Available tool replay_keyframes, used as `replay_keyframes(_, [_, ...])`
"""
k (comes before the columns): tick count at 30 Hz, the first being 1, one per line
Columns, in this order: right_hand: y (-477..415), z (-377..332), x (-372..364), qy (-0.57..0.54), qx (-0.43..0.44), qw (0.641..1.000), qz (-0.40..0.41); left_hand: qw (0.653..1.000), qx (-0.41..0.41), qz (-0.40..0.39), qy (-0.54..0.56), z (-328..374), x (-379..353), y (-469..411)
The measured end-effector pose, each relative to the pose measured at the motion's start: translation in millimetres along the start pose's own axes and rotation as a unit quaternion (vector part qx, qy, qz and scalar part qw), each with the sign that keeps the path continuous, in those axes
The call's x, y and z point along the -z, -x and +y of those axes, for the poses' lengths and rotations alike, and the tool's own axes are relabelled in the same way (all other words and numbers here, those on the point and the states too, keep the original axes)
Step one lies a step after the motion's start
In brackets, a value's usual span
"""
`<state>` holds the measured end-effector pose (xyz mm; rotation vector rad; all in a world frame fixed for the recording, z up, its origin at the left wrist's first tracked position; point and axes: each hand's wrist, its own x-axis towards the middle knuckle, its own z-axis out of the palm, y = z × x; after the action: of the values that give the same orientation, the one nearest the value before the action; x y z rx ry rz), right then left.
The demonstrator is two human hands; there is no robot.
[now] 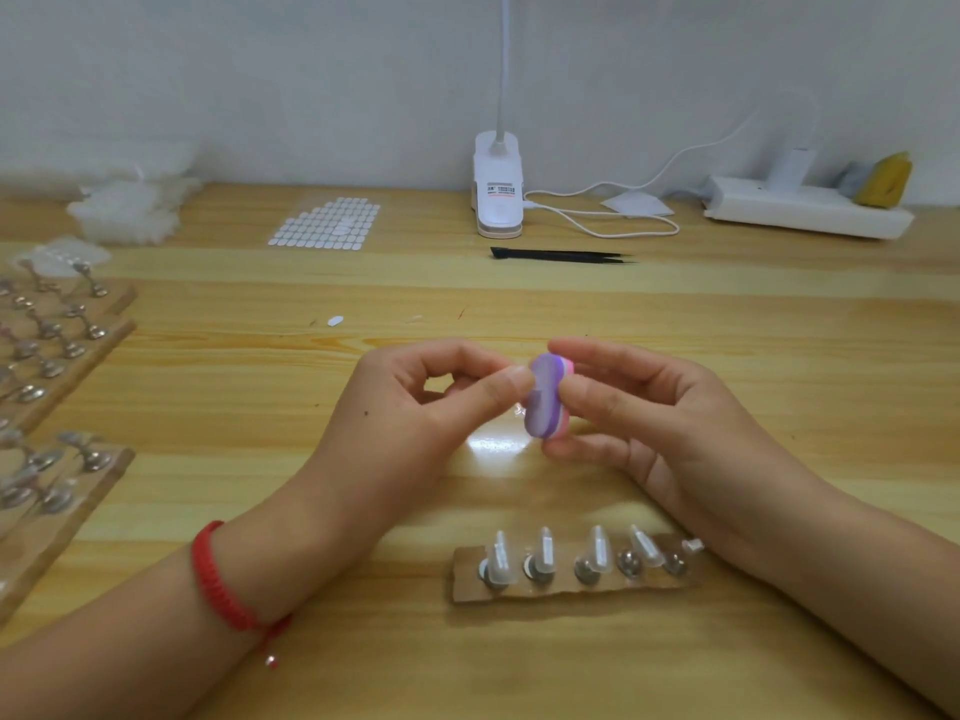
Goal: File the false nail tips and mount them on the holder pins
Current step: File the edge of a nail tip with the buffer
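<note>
Pinching seemingly a nail tip [521, 407], left hand [415, 413] touches file [544, 394] in right hand [649, 423].

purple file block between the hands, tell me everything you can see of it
The file block is a small oval pad, foam-like, its purple face toward the camera, pink and pale layers showing along its right edge. It stands roughly upright in the air above the wooden table. The right hand grips it by top, side and bottom; the thumb tip of the left hand touches its left edge.
</note>
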<state>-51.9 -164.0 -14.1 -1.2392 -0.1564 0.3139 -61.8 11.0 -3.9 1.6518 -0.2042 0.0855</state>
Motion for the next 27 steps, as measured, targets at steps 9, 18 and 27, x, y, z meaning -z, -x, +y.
replay_keyframes(9, [0.4,-0.9,1.4,-0.019,-0.007,1.0,0.009,1.0,0.0,-0.012,-0.002,1.0,-1.9,2.0])
replay_keyframes(18, [0.9,0.3,2.1,-0.022,0.001,0.999,0.036,0.999,0.025,-0.018,-0.02,-4.9,-1.1,0.1])
replay_keyframes(27, [-0.2,-0.8,4.2,-0.056,-0.001,0.998,0.018,1.0,0.026,-0.007,-0.007,-4.4,-2.3,-1.6])
